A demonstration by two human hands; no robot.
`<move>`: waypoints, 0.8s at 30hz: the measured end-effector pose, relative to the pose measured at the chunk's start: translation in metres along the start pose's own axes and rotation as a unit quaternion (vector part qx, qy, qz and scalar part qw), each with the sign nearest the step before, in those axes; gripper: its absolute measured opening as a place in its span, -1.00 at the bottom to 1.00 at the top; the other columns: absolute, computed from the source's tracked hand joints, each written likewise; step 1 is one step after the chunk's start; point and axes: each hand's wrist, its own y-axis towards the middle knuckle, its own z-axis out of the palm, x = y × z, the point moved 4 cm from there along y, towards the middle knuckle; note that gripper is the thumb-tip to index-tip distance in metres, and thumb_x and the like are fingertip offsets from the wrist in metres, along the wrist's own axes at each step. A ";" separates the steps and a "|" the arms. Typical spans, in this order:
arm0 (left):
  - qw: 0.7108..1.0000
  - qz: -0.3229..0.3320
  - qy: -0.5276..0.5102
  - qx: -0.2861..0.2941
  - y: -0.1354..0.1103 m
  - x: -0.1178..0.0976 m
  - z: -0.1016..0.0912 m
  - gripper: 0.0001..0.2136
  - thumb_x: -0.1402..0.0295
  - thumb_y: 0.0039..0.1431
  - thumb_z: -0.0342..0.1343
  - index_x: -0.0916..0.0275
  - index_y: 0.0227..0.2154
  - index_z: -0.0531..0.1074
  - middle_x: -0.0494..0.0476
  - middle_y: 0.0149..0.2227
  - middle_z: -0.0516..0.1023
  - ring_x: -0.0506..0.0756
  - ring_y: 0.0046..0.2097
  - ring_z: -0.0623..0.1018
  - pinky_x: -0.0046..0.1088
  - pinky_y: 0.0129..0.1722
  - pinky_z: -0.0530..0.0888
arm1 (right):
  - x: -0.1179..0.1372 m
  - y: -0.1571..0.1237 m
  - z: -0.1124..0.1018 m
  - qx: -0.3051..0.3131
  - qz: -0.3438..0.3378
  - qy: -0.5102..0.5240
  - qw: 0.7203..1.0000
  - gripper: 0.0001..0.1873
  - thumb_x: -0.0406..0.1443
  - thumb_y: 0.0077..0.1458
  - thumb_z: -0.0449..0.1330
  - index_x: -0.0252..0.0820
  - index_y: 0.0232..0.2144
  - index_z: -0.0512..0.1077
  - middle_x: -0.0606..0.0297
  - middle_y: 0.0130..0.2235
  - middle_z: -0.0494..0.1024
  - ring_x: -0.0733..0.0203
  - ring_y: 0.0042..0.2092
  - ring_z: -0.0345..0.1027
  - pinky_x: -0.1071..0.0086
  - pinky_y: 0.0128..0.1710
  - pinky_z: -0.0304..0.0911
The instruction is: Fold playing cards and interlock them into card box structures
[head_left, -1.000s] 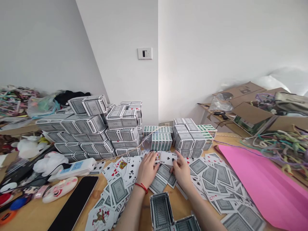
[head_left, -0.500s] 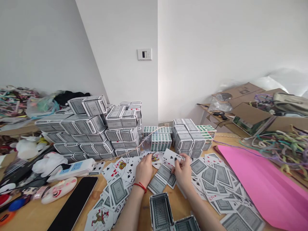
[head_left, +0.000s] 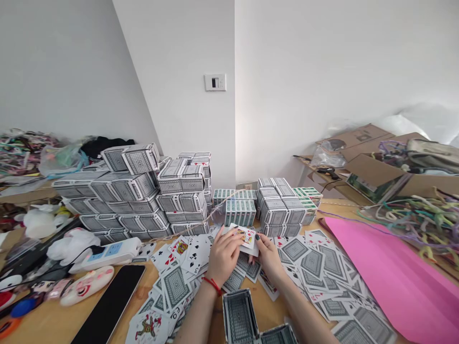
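Observation:
A few playing cards [head_left: 248, 238], face up and overlapping, are held between my hands just above the table. My right hand [head_left: 269, 258] pinches their right side, thumb on top. My left hand [head_left: 225, 255], with a red string bracelet at the wrist, has its fingers closed over their left side. Beneath lie loose cards [head_left: 234, 279] with grey patterned backs. Nearer me, between my forearms, stands an open-topped box [head_left: 239, 315] made of folded cards, with a second one [head_left: 278, 333] joined at its right.
Tall stacks of folded-card blocks [head_left: 125, 191] stand at the back left, a smaller stack [head_left: 281, 205] at back right. Green-and-white card packs [head_left: 240, 210] sit between. Scattered cards [head_left: 324, 267], pink paper [head_left: 390, 267], a black phone [head_left: 109, 306] and a power strip [head_left: 107, 251] lie around.
My left hand has moved right and up to the cards in my right hand. A red-suited card and a picture card now show on top of the held cards.

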 end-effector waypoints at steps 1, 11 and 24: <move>1.000 -0.007 -0.004 -0.011 0.001 0.000 -0.002 -0.77 0.59 0.10 -0.09 0.17 -0.37 0.42 0.03 -0.12 0.52 0.09 0.08 0.36 -0.04 0.18 0.10 | 0.000 0.000 -0.001 -0.002 0.007 0.007 1.000 -0.69 -0.05 -0.03 0.12 -0.14 -0.39 0.24 0.51 -0.73 0.32 0.33 -0.73 0.15 0.49 -0.73 0.04; 0.974 -0.155 -0.163 0.007 -0.003 0.007 -0.001 -0.79 0.53 0.10 -0.11 0.21 -0.44 0.42 0.18 0.13 0.22 0.15 0.12 0.28 -0.22 0.05 0.31 | 0.001 -0.001 -0.002 -0.016 0.017 0.004 1.000 -0.67 -0.04 -0.11 0.19 -0.15 -0.47 0.24 0.52 -0.67 0.29 0.39 -0.70 0.08 0.51 -0.72 -0.01; 0.827 -0.372 -0.420 0.015 -0.010 0.029 0.018 -0.71 0.29 0.00 0.06 0.32 -0.21 0.40 0.14 -0.39 0.51 0.03 -0.44 0.47 -0.54 -0.57 0.39 | 0.006 -0.004 0.007 0.025 -0.062 -0.112 0.992 -0.63 -0.02 -0.06 0.17 -0.16 -0.38 0.19 0.54 -0.62 0.26 0.43 -0.65 0.06 0.55 -0.67 0.01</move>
